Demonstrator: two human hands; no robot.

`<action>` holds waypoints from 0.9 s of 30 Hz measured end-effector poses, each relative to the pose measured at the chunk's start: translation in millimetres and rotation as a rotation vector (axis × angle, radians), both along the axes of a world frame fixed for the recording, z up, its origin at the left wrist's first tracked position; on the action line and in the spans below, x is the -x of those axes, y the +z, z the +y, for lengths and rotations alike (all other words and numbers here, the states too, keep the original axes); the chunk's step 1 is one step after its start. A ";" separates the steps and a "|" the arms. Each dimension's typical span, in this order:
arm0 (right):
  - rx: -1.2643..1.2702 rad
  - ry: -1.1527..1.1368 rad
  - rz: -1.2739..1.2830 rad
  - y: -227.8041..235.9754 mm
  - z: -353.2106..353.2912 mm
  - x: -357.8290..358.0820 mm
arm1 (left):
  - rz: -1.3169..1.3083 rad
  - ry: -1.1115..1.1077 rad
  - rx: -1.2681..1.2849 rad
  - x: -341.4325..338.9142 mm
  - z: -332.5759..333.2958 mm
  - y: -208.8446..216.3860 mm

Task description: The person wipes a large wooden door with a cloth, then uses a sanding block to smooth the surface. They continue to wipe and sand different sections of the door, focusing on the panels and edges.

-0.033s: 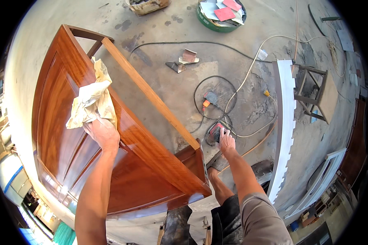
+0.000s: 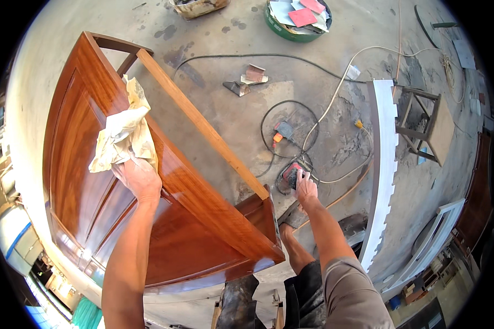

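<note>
A crumpled cream cloth (image 2: pixel 125 137) is bunched in my left hand (image 2: pixel 140 176), whose fingers are partly hidden beneath it. Hand and cloth rest over the upper face of a glossy reddish-brown wooden panel (image 2: pixel 184 233), which has a frame behind it. Down at the right, my right hand (image 2: pixel 306 187) has its fingers closed on a small red-and-black power tool (image 2: pixel 292 172), held low near the floor. A dark cord loops around beside that tool; its exact kind is hard to make out.
A lighter wooden bar (image 2: pixel 203 125) runs along the panel's frame. On the floor lie a grey-orange plug connector (image 2: pixel 282 131), folded sandpaper (image 2: pixel 254 74) and long cables. A green tub (image 2: pixel 296 34) of paper scraps stands far off. Right are a white notched board (image 2: pixel 383 164) and a stool (image 2: pixel 431 126).
My right hand and the red-and-black tool have shifted very slightly up and to the right. My left hand and the cloth look the same.
</note>
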State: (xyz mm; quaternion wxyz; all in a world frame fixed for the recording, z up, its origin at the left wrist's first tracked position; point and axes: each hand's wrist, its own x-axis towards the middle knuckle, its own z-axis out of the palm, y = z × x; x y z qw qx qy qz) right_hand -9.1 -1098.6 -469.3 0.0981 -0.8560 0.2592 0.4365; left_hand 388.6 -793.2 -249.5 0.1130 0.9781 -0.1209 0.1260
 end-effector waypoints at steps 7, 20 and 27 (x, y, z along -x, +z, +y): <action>0.086 0.036 -0.079 20.7 -86.8 -26.1 | 0.098 0.106 -0.055 4.1 4.2 0.6; -0.033 0.152 -0.519 -63.5 -135.4 -316.4 | 0.046 0.011 -0.033 4.7 -5.2 4.7; -0.103 0.054 -0.381 -88.5 -91.3 -401.9 | 0.131 0.047 -0.047 11.7 -6.2 15.8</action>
